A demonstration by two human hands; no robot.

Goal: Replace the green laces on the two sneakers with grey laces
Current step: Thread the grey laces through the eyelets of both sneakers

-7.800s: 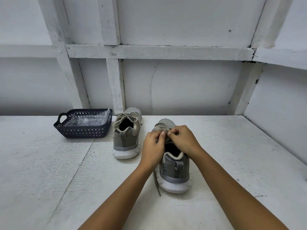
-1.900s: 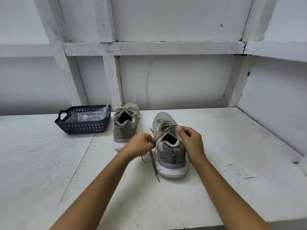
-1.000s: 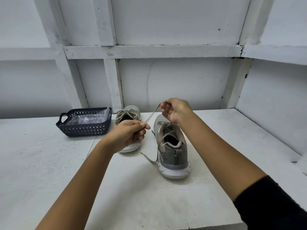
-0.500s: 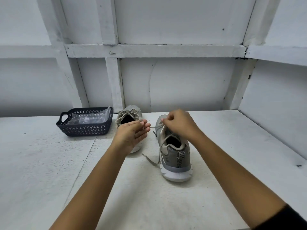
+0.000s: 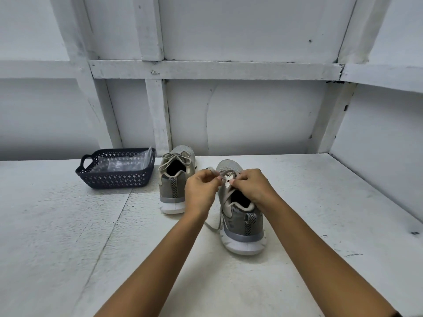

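Here both hands meet over the nearer sneaker (image 5: 242, 227), which stands on the white table (image 5: 68, 236) on its sole, with its heel towards the person and its toe towards the wall (image 5: 251, 115). The left hand (image 5: 201, 191) has its fingers curled, and its thumb and forefinger pinch the lace (image 5: 211, 170), which arches up in a small loop just beside the toe end of the eyelets. The right hand (image 5: 250, 187) lies over the shoe's right side with its fingers bent, and its thumb and forefinger pinch a pale, flat bit of the same lace at the top of the tongue. The two pinches sit close together, almost touching. A loose end of the lace hangs down the left side of the shoe and trails onto the table near the heel. The lace looks pale and dull, and its exact colour is hard to call in this light. The other sneaker (image 5: 175, 186) stands just to the left and a little farther back, heel towards the person, with its own lace tied in a bow (image 5: 174, 157). Left of it, close but apart, sits a dark perforated basket (image 5: 114, 178) with handles, and a clear plastic bag (image 5: 123, 162) lies inside it.
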